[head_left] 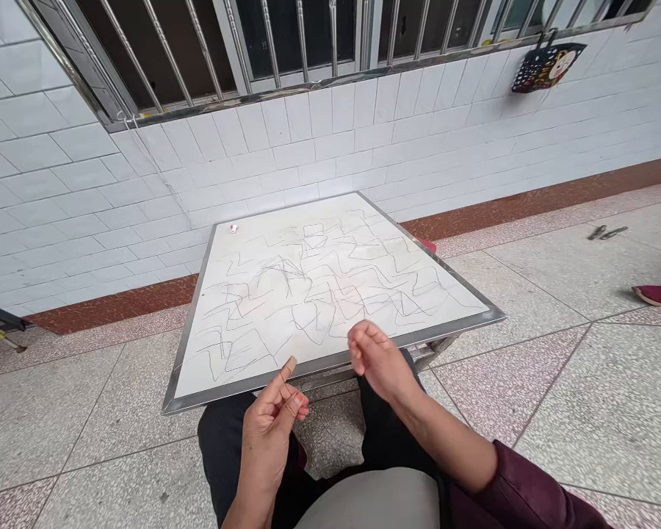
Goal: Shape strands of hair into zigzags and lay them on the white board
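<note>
My left hand (274,419) is raised just past the front edge of a white board (269,308) with a grey metal rim. Its thumb and fingers pinch a thin dark strand (287,386), which runs beside the index finger. A tan wrap covers that fingertip. To the right, my right hand (379,358) hovers over the same edge with its fingers pressed together. Whatever it may hold is too fine to see. Many bent, thin dark strands (313,316) lie scattered across the board, some of them crossing in a loose tangle near the middle.
A small red-and-white object (233,229) sits in the board's far left corner. Behind is a tiled wall (319,162) with barred windows, and a black patterned basket (548,67) hangs at right. A dark red shoe (658,295) shows on the floor.
</note>
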Motion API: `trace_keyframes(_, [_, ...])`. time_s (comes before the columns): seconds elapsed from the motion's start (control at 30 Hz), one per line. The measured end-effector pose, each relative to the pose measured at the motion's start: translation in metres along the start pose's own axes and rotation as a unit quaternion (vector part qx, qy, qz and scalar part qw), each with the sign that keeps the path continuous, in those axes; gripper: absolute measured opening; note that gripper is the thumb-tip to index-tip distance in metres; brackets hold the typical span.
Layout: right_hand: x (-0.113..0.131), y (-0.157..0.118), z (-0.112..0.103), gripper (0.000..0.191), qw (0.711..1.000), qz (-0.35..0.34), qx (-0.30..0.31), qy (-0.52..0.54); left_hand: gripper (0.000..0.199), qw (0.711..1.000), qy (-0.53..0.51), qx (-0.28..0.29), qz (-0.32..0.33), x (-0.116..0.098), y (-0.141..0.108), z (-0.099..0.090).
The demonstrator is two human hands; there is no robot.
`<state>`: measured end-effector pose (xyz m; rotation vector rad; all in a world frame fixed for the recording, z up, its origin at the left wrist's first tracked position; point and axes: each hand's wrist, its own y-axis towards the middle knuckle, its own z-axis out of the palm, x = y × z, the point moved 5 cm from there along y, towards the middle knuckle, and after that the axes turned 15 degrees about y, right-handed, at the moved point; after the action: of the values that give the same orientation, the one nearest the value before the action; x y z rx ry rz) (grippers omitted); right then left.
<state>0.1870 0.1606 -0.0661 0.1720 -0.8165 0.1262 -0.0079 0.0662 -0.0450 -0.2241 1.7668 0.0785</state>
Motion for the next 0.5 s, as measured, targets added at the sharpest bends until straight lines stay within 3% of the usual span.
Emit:
trace_keyframes(0.07, [0.014, 0.000, -0.007, 0.024, 0.997, -0.054, -0.047, -0.033, 0.056, 1.000, -0.003, -0.025, -0.006, 0.003, 0.002, -0.005])
trace_keyframes(0.1, [0.018, -0.001, -0.005, 0.022, 0.995, -0.065, -0.039, -0.070, 0.058, 1.000, -0.006, -0.029, -0.007, 0.004, 0.004, -0.006])
trace_keyframes(0.2, [0.019, -0.014, 0.014, 0.014, 0.973, -0.107, 0.051, -0.197, 0.067, 1.000, -0.007, -0.020, -0.007, 0.007, 0.006, -0.004])
trace_keyframes(0.37, [-0.004, -0.041, 0.059, 0.012, 0.863, -0.233, 0.213, -0.394, 0.075, 1.000, 0.000, -0.032, 0.001, 0.011, 0.006, 0.004])
trace_keyframes(0.5, [-0.026, -0.040, 0.065, 0.012, 0.819, -0.216, 0.198, -0.493, 0.079, 0.999, 0.001, -0.030, 0.018, 0.023, 0.008, 0.010])
